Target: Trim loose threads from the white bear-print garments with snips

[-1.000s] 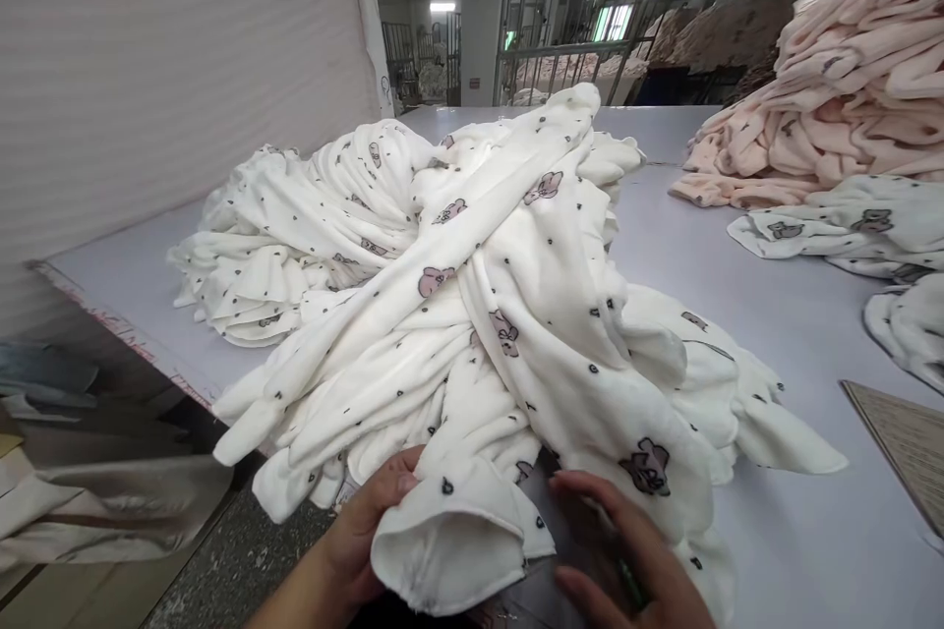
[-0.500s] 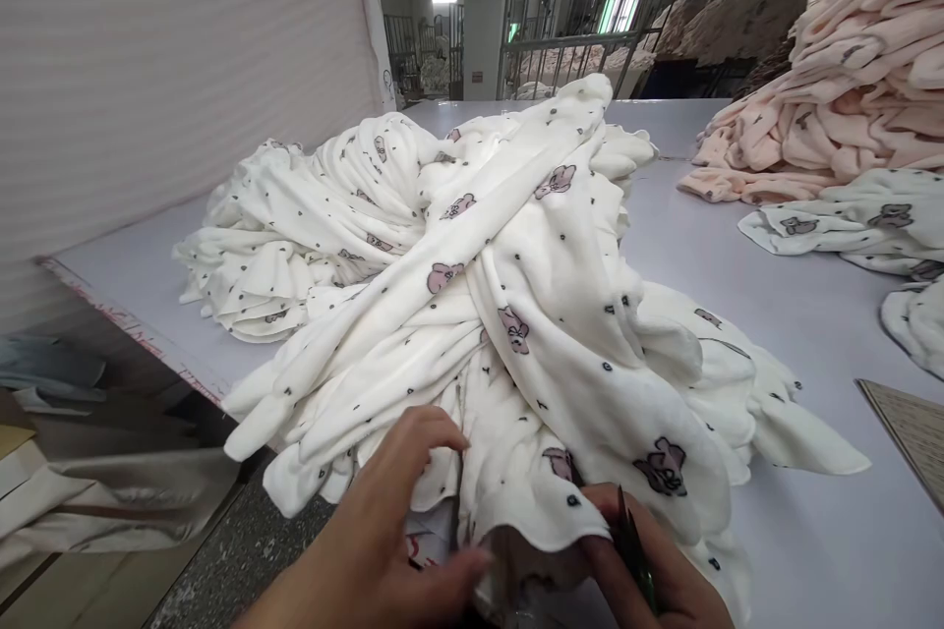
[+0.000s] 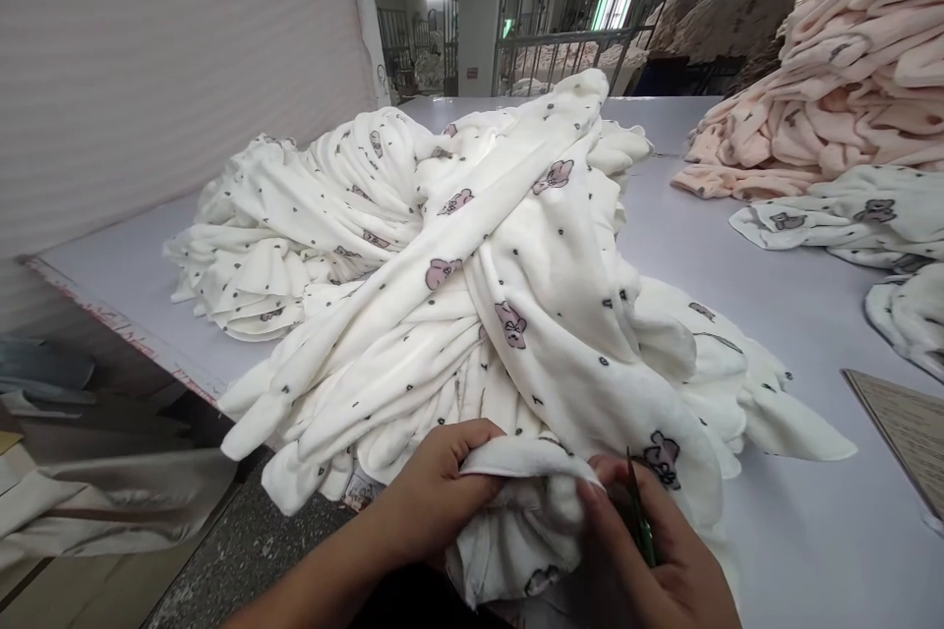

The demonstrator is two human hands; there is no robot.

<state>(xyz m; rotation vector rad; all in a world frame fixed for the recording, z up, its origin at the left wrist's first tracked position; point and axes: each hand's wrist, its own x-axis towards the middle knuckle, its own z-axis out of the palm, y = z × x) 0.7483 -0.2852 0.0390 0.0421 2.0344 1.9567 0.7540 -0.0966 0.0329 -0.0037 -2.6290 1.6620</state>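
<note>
At the near edge of the desk, white cloth is pinched by left hand and right hand, a tool in the latter. Pink cloth is heaped near the far edge; metal bars are seen beyond.

No text, number or brand is legible. Red handwritten characters run along the left edge of the worktop (too blurred to decipher). Rows of fine writing cover a brown sheet at the right; individual words cannot be resolved. A small plate on the pillar is too small to read. Small dark marks on the white cloth cannot be identified as characters.
</note>
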